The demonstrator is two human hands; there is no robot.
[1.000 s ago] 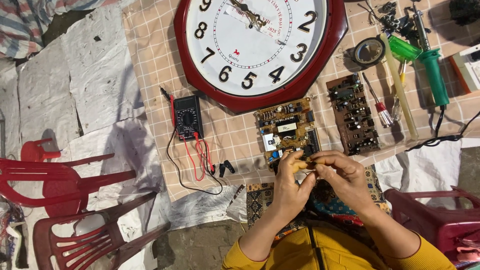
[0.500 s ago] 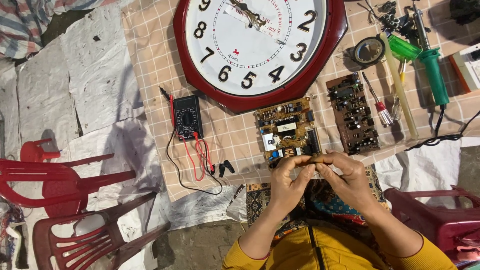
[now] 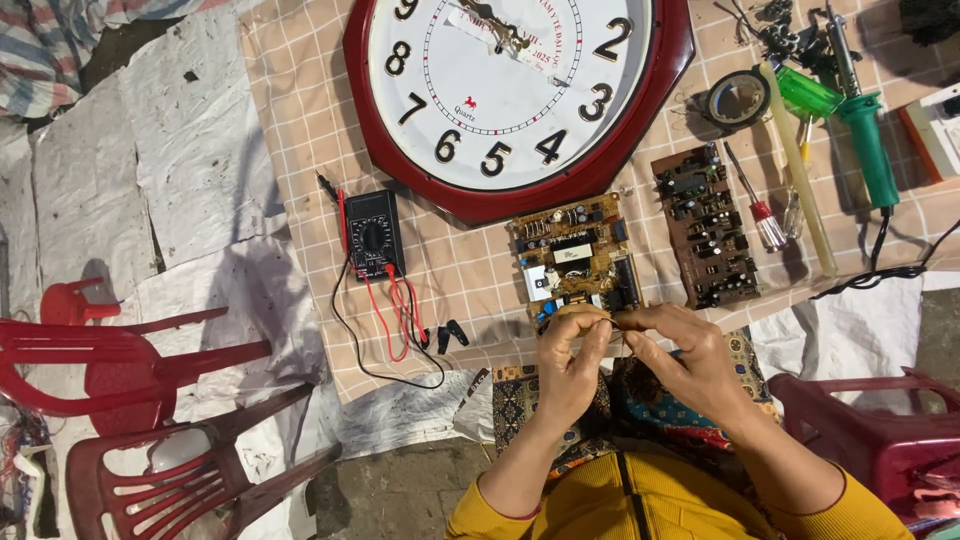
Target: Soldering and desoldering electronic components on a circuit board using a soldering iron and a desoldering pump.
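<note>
My left hand (image 3: 568, 362) and my right hand (image 3: 690, 358) meet fingertip to fingertip over the near edge of the checked cloth (image 3: 300, 120). Both pinch a small thin part (image 3: 617, 322); it is too small to tell what it is. Just beyond the fingers lies a yellow circuit board (image 3: 575, 258), its near edge partly covered by my left fingers. A darker brown circuit board (image 3: 708, 228) lies to its right. A big red-framed wall clock (image 3: 515, 90) lies face up behind both boards.
A black multimeter (image 3: 373, 235) with red and black leads lies to the left. At the right are a red-handled screwdriver (image 3: 752, 198), a pale rod (image 3: 800, 175), a green soldering iron (image 3: 868, 140) and a round tin (image 3: 737, 98). Red plastic chairs (image 3: 120, 350) stand left, a red stool (image 3: 880, 430) right.
Both hands have shifted slightly toward the yellow board while keeping the pinch together. Nothing on the cloth has moved.
</note>
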